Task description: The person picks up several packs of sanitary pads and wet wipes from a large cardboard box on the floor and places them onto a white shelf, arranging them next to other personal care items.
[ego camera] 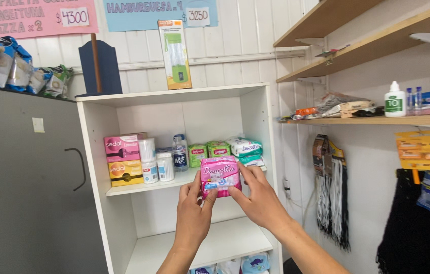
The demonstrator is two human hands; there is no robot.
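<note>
Both hands hold 1 pink pack [220, 175] in the air in front of a white shelf unit [93, 152], level with its middle shelf. The left hand [193, 213] is clamped on the pack's lower left edge, thumb on the front. The right hand [259, 200] is clamped on its right side, fingers along the right edge and lower corner. Behind the pack, on the middle shelf, stand 2 green packs [208, 152] and a stack of white and teal packs [245, 149]. Further left on that shelf are a clear bottle [180, 152], 2 white jars [155, 166], and a pink box [121, 148] stacked on a yellow box [125, 172]. A tall box [174, 53] stands on top of the unit against the wall.
</note>
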